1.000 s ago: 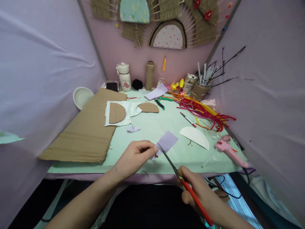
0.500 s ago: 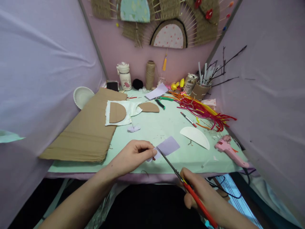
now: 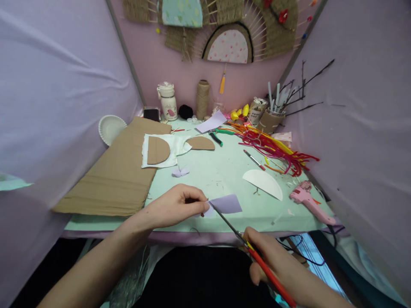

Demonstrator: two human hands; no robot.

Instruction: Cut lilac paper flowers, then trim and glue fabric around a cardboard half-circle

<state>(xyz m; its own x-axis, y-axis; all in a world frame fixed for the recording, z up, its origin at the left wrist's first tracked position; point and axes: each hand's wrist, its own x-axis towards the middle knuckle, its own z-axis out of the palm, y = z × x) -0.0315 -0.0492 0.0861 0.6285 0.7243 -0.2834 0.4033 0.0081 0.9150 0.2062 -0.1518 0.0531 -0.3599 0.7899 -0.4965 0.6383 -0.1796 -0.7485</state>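
Observation:
My left hand (image 3: 184, 206) pinches a piece of lilac paper (image 3: 227, 204) between thumb and fingers, low over the front of the table. Red-handled scissors (image 3: 237, 233) are gripped in my right hand (image 3: 266, 256), their blades pointing up and left. The blade tips meet the paper right beside my left fingertips. Part of the paper is hidden behind my left fingers. Small lilac paper petals (image 3: 180, 172) lie farther back on the table. To the right rests a white paper half-circle (image 3: 263, 184).
Left lies a large cardboard sheet (image 3: 109, 184), with a cardboard half-circle (image 3: 157, 150) on white cloth nearby. A pink glue gun (image 3: 311, 201) is at the right edge. Behind are pipe cleaners (image 3: 272, 149), pliers (image 3: 216, 139), a pen (image 3: 253, 159) and a twine spool (image 3: 202, 99).
The lilac paper has turned in my left hand, its free end dropping lower. My left hand has shifted slightly, and the scissor tips stay at the paper by my fingers.

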